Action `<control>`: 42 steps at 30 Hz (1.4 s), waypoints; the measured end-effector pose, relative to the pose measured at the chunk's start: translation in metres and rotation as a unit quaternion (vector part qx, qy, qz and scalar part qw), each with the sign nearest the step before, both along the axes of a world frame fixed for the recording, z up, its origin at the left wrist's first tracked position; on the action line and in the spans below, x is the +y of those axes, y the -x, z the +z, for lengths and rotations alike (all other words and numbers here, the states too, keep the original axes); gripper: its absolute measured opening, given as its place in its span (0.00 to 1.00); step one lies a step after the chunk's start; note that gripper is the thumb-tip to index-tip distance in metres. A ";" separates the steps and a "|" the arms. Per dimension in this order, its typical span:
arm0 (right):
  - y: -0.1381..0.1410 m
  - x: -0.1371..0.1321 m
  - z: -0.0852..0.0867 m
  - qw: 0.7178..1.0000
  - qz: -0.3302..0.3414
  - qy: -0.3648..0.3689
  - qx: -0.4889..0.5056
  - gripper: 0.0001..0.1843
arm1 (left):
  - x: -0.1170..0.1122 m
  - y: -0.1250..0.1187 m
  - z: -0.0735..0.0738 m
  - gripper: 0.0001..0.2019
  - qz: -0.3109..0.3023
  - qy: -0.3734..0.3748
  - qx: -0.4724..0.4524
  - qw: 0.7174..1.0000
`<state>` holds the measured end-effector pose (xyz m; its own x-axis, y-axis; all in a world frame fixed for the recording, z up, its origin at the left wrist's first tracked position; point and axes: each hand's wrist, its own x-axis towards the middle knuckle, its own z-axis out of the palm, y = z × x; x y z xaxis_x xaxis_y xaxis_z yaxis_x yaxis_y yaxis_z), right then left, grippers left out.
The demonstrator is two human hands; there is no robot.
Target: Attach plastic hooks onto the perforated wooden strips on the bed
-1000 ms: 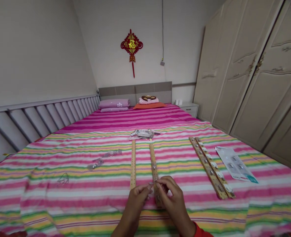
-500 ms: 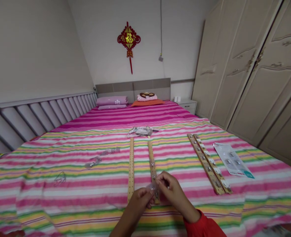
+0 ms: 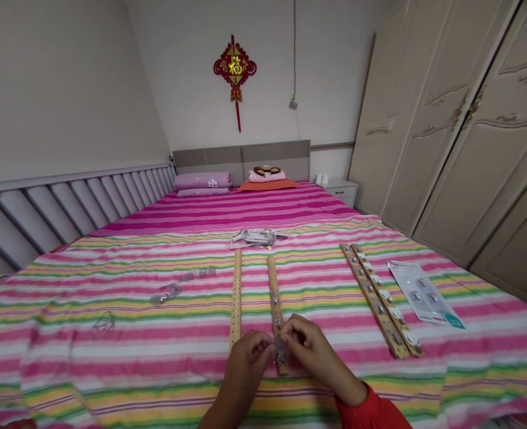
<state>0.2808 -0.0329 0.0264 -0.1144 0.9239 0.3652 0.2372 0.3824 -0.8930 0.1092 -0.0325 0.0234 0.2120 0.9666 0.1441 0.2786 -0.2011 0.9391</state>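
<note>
My left hand and my right hand meet over the near end of a wooden strip with holes that lies on the striped bedspread. Both hands have their fingers pinched together on a small clear packet with metal bits. A second wooden strip lies parallel just to the left. A red sleeve covers my right forearm.
Two more strips fitted with round metal pieces lie to the right, beside a clear plastic bag. A pile of small packets sits beyond the strips. Clear wrappers lie to the left. Wardrobe doors line the right side.
The hands stayed together at the near end of the strip, shifting slightly. The view dropped a little between the first frame and now.
</note>
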 end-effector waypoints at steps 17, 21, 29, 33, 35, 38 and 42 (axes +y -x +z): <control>0.000 0.071 -0.023 0.938 -0.076 0.173 0.291 0.22 | 0.094 -0.032 -0.002 0.15 0.061 0.163 -0.209 0.962; -0.005 0.104 -0.026 0.937 -0.082 0.175 0.292 0.21 | 0.131 -0.039 -0.009 0.14 0.066 0.177 -0.206 0.960; -0.008 0.154 -0.052 0.933 -0.114 0.177 0.292 0.15 | 0.189 -0.052 -0.040 0.09 0.074 0.176 -0.193 0.963; -0.007 0.162 -0.061 0.933 -0.127 0.179 0.287 0.11 | 0.202 -0.054 -0.055 0.06 0.087 0.167 -0.169 0.967; -0.007 0.164 -0.064 0.934 -0.132 0.178 0.282 0.10 | 0.206 -0.054 -0.059 0.05 0.095 0.163 -0.154 0.970; -0.006 0.166 -0.068 0.935 -0.139 0.176 0.275 0.09 | 0.208 -0.054 -0.063 0.04 0.105 0.161 -0.133 0.972; -0.005 0.170 -0.074 0.937 -0.147 0.171 0.265 0.09 | 0.207 -0.054 -0.066 0.04 0.114 0.164 -0.109 0.974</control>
<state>0.2861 0.1369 -0.0472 0.2777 0.9603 -0.0255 -0.2243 0.0390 -0.9737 0.1634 0.1748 -0.0422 -0.0143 0.9864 -0.1637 0.0687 0.1643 0.9840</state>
